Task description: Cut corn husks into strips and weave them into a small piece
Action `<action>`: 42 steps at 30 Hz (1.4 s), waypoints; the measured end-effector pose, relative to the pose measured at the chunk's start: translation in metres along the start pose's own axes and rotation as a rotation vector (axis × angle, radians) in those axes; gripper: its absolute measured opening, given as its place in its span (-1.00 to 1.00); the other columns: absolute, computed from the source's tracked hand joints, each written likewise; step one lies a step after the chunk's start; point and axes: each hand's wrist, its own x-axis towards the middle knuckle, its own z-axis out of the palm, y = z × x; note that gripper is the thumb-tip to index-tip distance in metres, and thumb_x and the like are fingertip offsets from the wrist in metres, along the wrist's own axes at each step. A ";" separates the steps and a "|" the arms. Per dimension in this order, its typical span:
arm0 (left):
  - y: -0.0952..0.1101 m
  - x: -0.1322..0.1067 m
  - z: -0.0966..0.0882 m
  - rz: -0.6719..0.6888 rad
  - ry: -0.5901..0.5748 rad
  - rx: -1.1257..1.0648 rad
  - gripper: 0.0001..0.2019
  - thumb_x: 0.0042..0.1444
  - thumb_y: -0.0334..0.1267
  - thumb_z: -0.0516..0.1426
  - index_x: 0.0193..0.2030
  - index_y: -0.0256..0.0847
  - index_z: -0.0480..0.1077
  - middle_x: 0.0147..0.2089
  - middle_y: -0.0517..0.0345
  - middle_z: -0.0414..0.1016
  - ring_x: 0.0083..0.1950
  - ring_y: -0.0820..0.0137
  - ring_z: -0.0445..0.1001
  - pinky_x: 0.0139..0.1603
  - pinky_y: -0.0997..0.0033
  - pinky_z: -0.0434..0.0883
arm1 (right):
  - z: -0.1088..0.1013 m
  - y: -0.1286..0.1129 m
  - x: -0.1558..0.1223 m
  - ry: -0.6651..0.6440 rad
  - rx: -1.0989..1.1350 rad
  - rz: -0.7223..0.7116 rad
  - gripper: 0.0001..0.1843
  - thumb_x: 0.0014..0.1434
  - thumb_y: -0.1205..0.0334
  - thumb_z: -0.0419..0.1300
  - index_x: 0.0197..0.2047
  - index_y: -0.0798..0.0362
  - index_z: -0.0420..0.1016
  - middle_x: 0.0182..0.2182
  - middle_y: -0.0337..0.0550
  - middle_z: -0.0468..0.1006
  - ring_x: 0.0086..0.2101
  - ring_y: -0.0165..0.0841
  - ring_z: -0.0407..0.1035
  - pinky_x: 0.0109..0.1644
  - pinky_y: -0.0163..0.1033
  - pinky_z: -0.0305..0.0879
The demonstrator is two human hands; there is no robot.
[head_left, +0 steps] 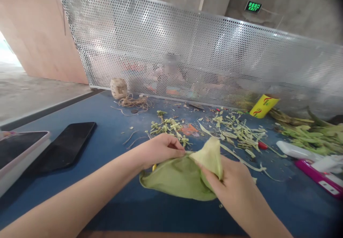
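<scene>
A broad green leaf [174, 182] lies nearest, spread between both hands above the blue surface [144, 218]. The right hand [230, 177] grips its right end, thumb laid across it, with a pale folded tip [210, 154] standing up beside that thumb. The left hand [164, 148] pinches the leaf's upper edge, fingers curled in.

Well to the left of the left hand are a black phone [69, 143] and, farther out, a pale-edged device [23, 152]. To the right of the right hand lies a purple-and-white object [318, 177], its kind unclear.

Just beyond the left hand sit small knotted green pieces [170, 125] and an orange scrap [189, 129]. Beyond the right hand spread pale green strips [242, 131], a small red item [262, 145] and, farther off, a yellow container [264, 106] tipped over. Far beyond the left hand, tangled twine [138, 103] lies beside a squat pale block [118, 88].

Behind everything runs a perforated metal panel [150, 27], a blurred person [170, 75] visible through it; a green exit sign [253, 7] hangs beyond, up and right of the right hand.
</scene>
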 end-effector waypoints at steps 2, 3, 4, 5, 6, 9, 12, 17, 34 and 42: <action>-0.003 0.001 0.002 0.024 0.033 0.031 -0.78 -0.10 -0.13 0.11 -0.46 -0.27 0.34 -0.49 0.21 0.38 -0.47 0.47 0.31 -0.48 0.51 0.25 | 0.003 0.001 -0.008 0.044 -0.003 0.028 -0.78 0.10 0.34 0.00 -0.47 0.03 0.43 -0.54 -0.17 0.52 -0.50 -0.31 0.41 -0.50 -0.32 0.22; -0.004 0.001 0.002 0.053 0.059 0.076 -0.80 -0.09 -0.14 0.10 -0.47 -0.26 0.33 -0.49 0.22 0.37 -0.46 0.47 0.29 -0.47 0.51 0.25 | 0.004 0.003 -0.011 0.062 -0.017 0.061 -0.76 0.11 0.31 0.00 -0.48 0.04 0.45 -0.57 -0.16 0.51 -0.53 -0.30 0.41 -0.52 -0.32 0.22; -0.004 0.001 0.003 0.086 0.085 0.127 -0.82 -0.08 -0.16 0.09 -0.48 -0.25 0.31 -0.50 0.24 0.35 -0.46 0.47 0.28 -0.46 0.51 0.24 | 0.006 0.004 -0.013 0.080 -0.032 0.092 -0.74 0.12 0.28 0.01 -0.50 0.05 0.46 -0.60 -0.15 0.51 -0.57 -0.30 0.40 -0.56 -0.31 0.21; -0.005 0.001 0.003 0.117 0.110 0.175 -0.83 -0.07 -0.18 0.07 -0.48 -0.25 0.31 -0.50 0.25 0.34 -0.45 0.47 0.28 -0.45 0.51 0.23 | 0.007 0.007 -0.015 0.100 -0.041 0.124 -0.72 0.12 0.24 0.01 -0.52 0.06 0.47 -0.63 -0.15 0.50 -0.60 -0.30 0.39 -0.58 -0.31 0.21; -0.005 0.001 0.003 0.143 0.129 0.213 -0.85 -0.06 -0.20 0.06 -0.49 -0.25 0.30 -0.50 0.25 0.33 -0.45 0.48 0.27 -0.44 0.51 0.23 | 0.009 0.009 -0.015 0.122 -0.046 0.150 -0.69 0.13 0.20 0.02 -0.54 0.07 0.48 -0.65 -0.14 0.49 -0.62 -0.29 0.38 -0.60 -0.31 0.22; -0.005 0.001 0.001 0.164 0.148 0.308 -0.89 -0.05 -0.26 0.03 -0.50 -0.24 0.28 -0.50 0.27 0.32 -0.45 0.49 0.27 -0.44 0.52 0.21 | 0.014 0.014 -0.017 0.186 -0.052 0.142 -0.69 0.13 0.20 0.02 -0.51 0.08 0.50 -0.61 -0.13 0.53 -0.59 -0.30 0.42 -0.60 -0.34 0.27; -0.004 -0.001 -0.003 0.160 0.113 0.421 -0.90 -0.05 -0.28 0.03 -0.51 -0.24 0.28 -0.50 0.26 0.35 -0.47 0.49 0.28 -0.48 0.53 0.21 | 0.019 0.016 -0.022 0.199 -0.068 -0.063 -0.74 0.12 0.33 0.00 -0.33 0.11 0.53 -0.43 -0.10 0.58 -0.44 -0.33 0.48 -0.47 -0.40 0.37; 0.005 -0.004 -0.003 0.358 0.013 0.531 -0.84 -0.03 -0.21 0.10 -0.31 -0.19 0.39 -0.30 0.20 0.45 -0.31 0.45 0.38 -0.33 0.51 0.30 | 0.039 0.014 -0.034 0.176 -0.237 -0.500 -0.60 0.03 0.46 -0.08 -0.12 0.20 0.46 -0.19 -0.09 0.53 -0.21 -0.30 0.44 -0.12 -0.34 0.37; 0.001 0.012 -0.004 0.238 0.093 0.548 -0.84 -0.05 -0.38 0.08 -0.38 -0.22 0.49 -0.40 0.20 0.55 -0.37 0.43 0.47 -0.35 0.53 0.35 | 0.058 -0.001 -0.029 0.284 -0.278 -0.507 -0.57 -0.02 0.56 -0.15 -0.25 0.26 0.50 -0.28 -0.03 0.57 -0.28 -0.30 0.47 -0.25 -0.33 0.44; -0.004 0.013 -0.003 0.238 0.191 0.464 -0.88 -0.02 -0.36 0.05 -0.44 -0.23 0.42 -0.40 0.20 0.49 -0.38 0.45 0.42 -0.36 0.52 0.31 | 0.031 0.016 -0.032 0.222 -0.077 -0.362 -0.59 0.04 0.52 -0.09 -0.07 0.19 0.39 -0.16 -0.11 0.52 -0.15 -0.44 0.41 -0.03 -0.50 0.27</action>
